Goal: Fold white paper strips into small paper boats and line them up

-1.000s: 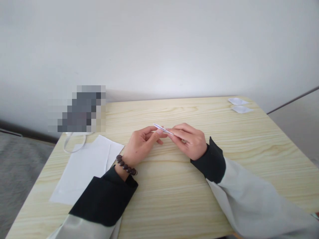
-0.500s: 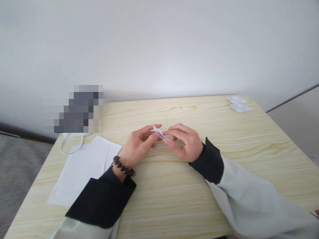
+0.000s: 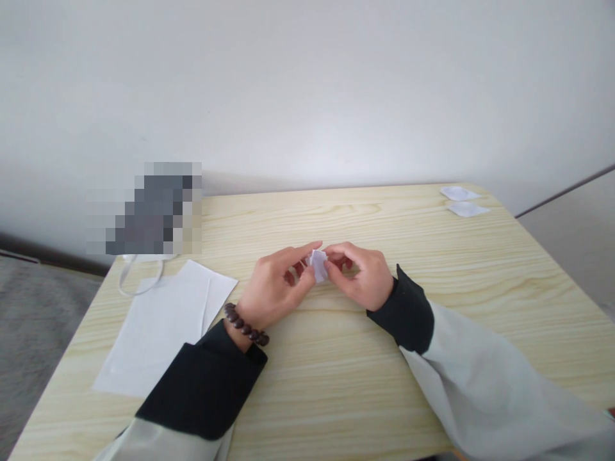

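A small folded piece of white paper is held up above the middle of the table, between my two hands. My left hand pinches its left side, with the thumb on the near face and the index finger reaching over the top. On the right edge, my right hand grips the paper between thumb and fingers. The fingers behind the paper are partly hidden. A dark bead bracelet circles my left wrist.
White paper sheets lie on the left of the wooden table, partly under my left forearm. A pixelated dark object with a white cable stands behind them. Two folded paper pieces rest at the far right corner, near the wall.
The folded paper has turned from edge-on to showing its broad face. My left hand has shifted slightly right, and the right-hand fingers have closed in on the paper's right edge.
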### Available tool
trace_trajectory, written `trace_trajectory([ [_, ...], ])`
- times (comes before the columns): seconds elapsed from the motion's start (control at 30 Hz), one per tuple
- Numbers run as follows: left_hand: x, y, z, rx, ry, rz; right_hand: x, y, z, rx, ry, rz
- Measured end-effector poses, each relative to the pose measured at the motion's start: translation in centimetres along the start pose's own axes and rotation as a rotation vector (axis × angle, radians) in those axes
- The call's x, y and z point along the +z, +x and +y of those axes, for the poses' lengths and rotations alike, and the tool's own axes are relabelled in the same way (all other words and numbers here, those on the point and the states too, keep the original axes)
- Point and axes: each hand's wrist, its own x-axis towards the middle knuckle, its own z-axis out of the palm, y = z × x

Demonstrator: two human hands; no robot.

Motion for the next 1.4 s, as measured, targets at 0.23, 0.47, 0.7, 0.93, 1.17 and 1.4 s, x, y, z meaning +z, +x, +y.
trace_trajectory([
  [0.23, 1.0, -0.3, 0.3, -0.033, 0.449, 0.139, 0.4, -0.2, -0.5, 0.08, 0.004, 0.024],
  [0.47, 1.3, -0.5, 0.4, -0.047, 0.492, 0.177, 0.6, -0.3, -0.9, 0.188, 0.09, 0.031],
  [0.7, 1.7, -0.6, 0.2, -0.017, 0.388, 0.099, 1.0, -0.5, -0.8, 0.148, 0.041, 0.029],
  [0.93, 1.5, -0.4, 0.3, -0.062, 0.367, 0.197, 1.0, -0.4, -0.5, 0.12, -0.102, 0.101],
  [1.17, 1.3, -0.3, 0.2, -0.164, 0.049, 0.16, 0.8, -0.2, -0.5, -0.031, -0.141, 0.161],
  [1.4, 1.1, 0.0, 0.3, -0.334, -0.203, 0.119, 0.6, -0.1, -0.1, -0.221, -0.225, 0.167],
])
